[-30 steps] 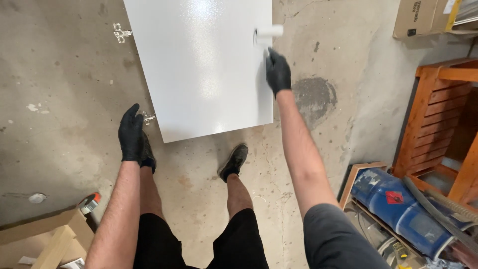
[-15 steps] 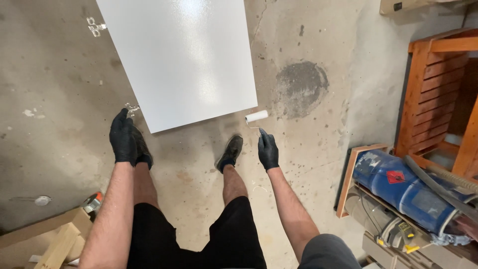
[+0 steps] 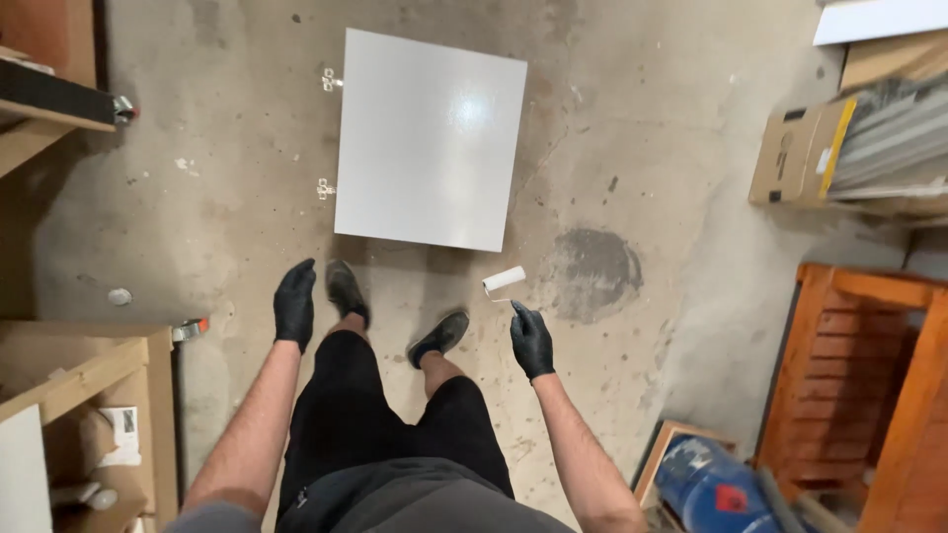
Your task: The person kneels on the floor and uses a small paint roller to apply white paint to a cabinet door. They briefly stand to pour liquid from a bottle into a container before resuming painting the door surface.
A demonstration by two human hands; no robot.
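The right hand (image 3: 532,341), in a black glove, is closed around the handle of a small paint roller (image 3: 504,281), whose white sleeve sticks out above the hand and hangs over the concrete floor (image 3: 671,148), just below the lower right corner of the white panel (image 3: 431,137). The panel lies flat on the floor ahead of the person, glossy, with 2 metal hinges (image 3: 329,133) showing along its left edge. The left hand (image 3: 294,304), also in a black glove, hangs at the person's side with fingers loosely together and pointing down, holding nothing. Both shoes (image 3: 395,314) stand on the floor between the hands, just short of the panel's near edge. A dark stain (image 3: 594,268) marks the floor to the right of the roller. A blue drum (image 3: 709,484) lies at lower right beside an orange wooden frame (image 3: 869,375).
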